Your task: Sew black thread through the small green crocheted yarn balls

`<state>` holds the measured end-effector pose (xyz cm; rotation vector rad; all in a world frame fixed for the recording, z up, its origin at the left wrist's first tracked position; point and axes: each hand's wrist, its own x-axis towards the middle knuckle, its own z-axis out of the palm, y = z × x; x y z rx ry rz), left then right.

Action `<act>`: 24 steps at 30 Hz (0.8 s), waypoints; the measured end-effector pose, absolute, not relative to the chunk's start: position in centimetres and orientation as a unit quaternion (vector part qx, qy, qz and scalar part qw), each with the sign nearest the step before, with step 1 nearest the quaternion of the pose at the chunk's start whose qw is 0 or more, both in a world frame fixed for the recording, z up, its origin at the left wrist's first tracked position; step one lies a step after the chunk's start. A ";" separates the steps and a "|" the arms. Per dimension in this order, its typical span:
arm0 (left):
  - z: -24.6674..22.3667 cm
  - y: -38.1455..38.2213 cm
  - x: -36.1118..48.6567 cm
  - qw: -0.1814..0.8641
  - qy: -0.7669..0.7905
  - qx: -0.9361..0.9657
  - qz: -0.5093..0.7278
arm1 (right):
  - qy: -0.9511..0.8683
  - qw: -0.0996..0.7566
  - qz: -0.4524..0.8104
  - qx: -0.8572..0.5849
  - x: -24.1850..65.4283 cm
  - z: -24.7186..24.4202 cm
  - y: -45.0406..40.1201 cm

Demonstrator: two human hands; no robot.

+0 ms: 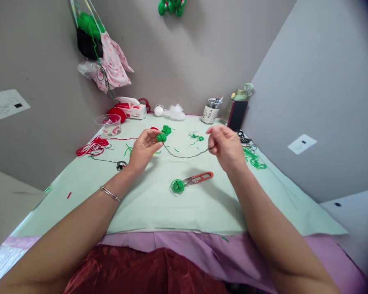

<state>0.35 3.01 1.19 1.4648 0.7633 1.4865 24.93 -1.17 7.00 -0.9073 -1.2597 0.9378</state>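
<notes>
My left hand (144,148) pinches a small green yarn ball (161,137) between thumb and fingers, above the table. A dark thread (184,157) runs from the ball in a slack curve to my right hand (228,148). Its fingers are closed on the thread; whether a needle is in them is hidden. Below, between my forearms, lie orange-handled thread snips (200,178). Their blades touch a round green yarn piece (177,186) with a loose strand around it. Just behind the ball is a tuft of green yarn (166,130).
Red yarn (93,147) and a clear plastic tub (110,127) are at left. Along the back stand a tissue box (135,111), white stuffing (174,112), a pen holder (210,112) and a bottle (239,96) with a phone (237,115). Green scraps (256,158) lie at right.
</notes>
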 end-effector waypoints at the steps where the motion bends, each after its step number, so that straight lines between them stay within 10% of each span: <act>1: 1.3 2.6 0.7 0.459 0.300 0.599 0.583 | -0.573 0.582 0.408 -0.408 24.1 6.7 -1.6; 24: 1.2 1.1 1.7 0.476 0.264 0.642 0.540 | -0.748 0.381 0.247 -0.485 20.9 4.9 -3.6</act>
